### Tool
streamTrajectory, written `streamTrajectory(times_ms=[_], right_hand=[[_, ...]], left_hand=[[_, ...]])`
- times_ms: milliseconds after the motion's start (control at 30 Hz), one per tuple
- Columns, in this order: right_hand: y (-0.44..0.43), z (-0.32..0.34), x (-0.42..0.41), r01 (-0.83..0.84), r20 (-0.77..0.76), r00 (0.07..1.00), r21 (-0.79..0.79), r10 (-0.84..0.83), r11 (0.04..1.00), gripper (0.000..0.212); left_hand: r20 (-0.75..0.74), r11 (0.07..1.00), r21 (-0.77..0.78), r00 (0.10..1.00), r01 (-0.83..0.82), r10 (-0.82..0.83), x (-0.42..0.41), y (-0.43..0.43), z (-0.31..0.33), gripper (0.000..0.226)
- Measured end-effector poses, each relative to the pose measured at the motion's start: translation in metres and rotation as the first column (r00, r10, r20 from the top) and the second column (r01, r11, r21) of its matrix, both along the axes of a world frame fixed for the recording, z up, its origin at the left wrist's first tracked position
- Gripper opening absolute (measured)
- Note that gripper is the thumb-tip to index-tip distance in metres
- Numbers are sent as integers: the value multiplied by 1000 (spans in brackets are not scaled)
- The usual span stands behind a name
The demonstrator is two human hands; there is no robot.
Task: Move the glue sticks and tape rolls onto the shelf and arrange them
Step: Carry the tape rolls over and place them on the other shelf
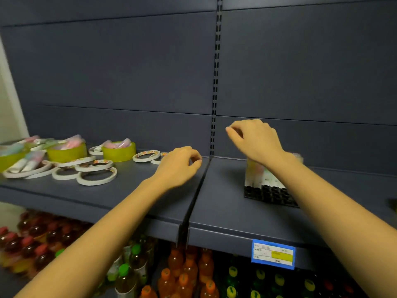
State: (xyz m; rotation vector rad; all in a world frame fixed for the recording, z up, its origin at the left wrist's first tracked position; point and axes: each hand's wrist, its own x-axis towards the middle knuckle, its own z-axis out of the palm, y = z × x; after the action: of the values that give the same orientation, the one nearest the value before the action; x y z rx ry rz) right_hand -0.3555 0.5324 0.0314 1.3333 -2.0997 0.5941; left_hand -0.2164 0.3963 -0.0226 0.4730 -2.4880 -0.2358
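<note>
On the shelf's (129, 190) left section, tape rolls (96, 176) lie flat among glue sticks (32, 162), left of the left hand (178, 166), which is nearer them. Both hands are loosely curled and empty; the right hand (255, 140) hovers above the rack (268, 194) of upright sticks.

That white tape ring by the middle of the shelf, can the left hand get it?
Probably yes. The left hand hangs just right of the white tape ring, which lies flat on the shelf. Nothing stands between them, and the hand looks empty, fingers loosely curled.
</note>
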Motion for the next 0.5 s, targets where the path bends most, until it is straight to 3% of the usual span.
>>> streamTrajectory(times_ms=[233,500], right_hand=[[-92,-17,35,-94,160,984,122,73,988,29],[-192,-46,40,85,302,927,405,-221,910,38]], left_hand=[[37,971,33,971,-238,237,51,-74,-2,25],[162,942,6,930,-336,331,90,-155,6,27]])
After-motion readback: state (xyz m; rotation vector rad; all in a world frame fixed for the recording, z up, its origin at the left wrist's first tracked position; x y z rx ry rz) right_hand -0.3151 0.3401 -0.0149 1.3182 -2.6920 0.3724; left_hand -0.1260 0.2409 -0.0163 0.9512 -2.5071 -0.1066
